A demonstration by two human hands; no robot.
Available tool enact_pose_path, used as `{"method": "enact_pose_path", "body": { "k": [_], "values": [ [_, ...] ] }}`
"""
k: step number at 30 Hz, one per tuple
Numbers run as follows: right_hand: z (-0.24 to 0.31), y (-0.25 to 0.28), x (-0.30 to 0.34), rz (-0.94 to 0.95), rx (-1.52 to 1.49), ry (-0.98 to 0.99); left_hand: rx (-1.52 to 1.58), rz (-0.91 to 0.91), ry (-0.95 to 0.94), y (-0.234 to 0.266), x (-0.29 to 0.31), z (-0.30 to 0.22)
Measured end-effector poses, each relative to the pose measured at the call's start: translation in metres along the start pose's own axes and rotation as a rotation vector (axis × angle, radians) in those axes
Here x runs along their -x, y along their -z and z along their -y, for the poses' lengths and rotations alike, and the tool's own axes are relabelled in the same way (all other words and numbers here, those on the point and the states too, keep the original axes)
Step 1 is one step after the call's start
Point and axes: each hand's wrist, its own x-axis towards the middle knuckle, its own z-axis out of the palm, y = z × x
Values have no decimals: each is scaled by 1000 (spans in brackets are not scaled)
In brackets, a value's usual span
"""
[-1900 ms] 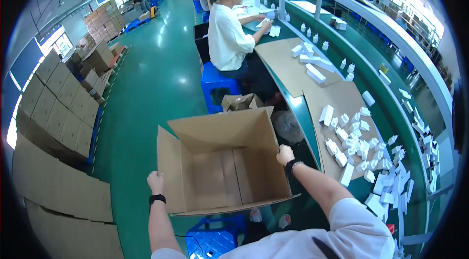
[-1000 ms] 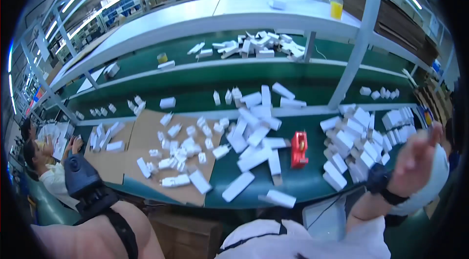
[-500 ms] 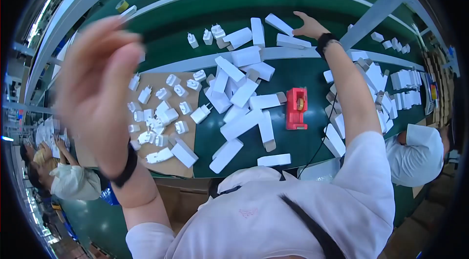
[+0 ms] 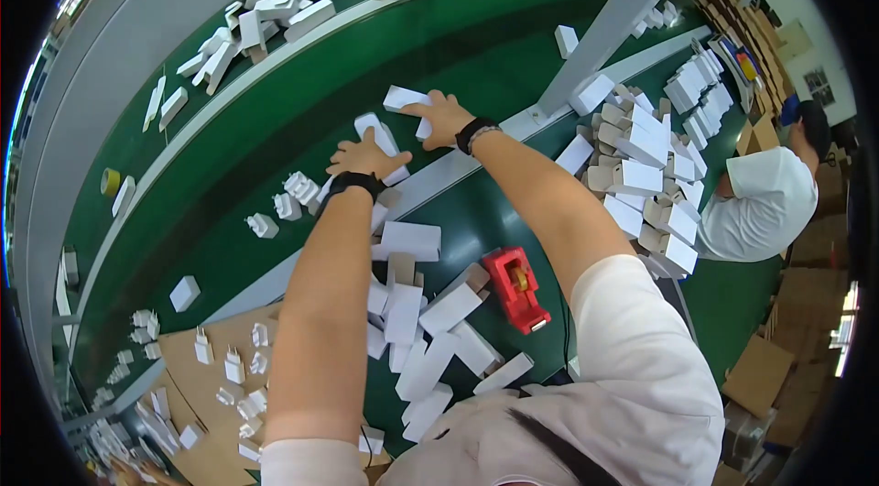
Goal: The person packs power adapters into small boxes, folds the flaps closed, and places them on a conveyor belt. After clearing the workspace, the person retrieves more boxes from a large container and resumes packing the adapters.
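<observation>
My left hand [image 4: 364, 156] reaches onto the green conveyor belt, fingers spread and thumb stretched out, over a white box [image 4: 374, 128] that it partly hides. Beside it, my right hand [image 4: 443, 120] has its fingers apart at the end of another white box [image 4: 400, 98]. One more white box shows partly beneath the right hand. Neither hand is visibly closed round a box. Left of my left hand, white plug adapters [image 4: 287, 206] stand on the belt. Nearer me, white boxes [image 4: 410, 241] lie in a loose pile on the table.
A red tape dispenser [image 4: 517, 289] sits right of the pile. Open white boxes [image 4: 638, 176] are heaped further right, by a grey post [image 4: 595, 37]. More adapters lie on a cardboard sheet [image 4: 188, 381]. A person [image 4: 760, 202] sits at the right. Boxes fill the upper shelf.
My left hand has swung from the left foreground to the belt, near my right hand. The view has turned to the right. My right hand remains at the boxes on the belt.
</observation>
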Motion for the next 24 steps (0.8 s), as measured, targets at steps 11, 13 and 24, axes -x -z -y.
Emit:
{"method": "enact_pose_path", "body": {
  "k": [11, 13, 24],
  "values": [
    [1, 39, 4, 120, -231, -50, 435, 365, -247, -2, -34, -2],
    [17, 55, 36, 241, -227, -51, 344, 454, -258, 8, -9, 5],
    [105, 76, 248, 228, -490, 128, 396, 305, -747, 34, 149, 62]
  ]
}}
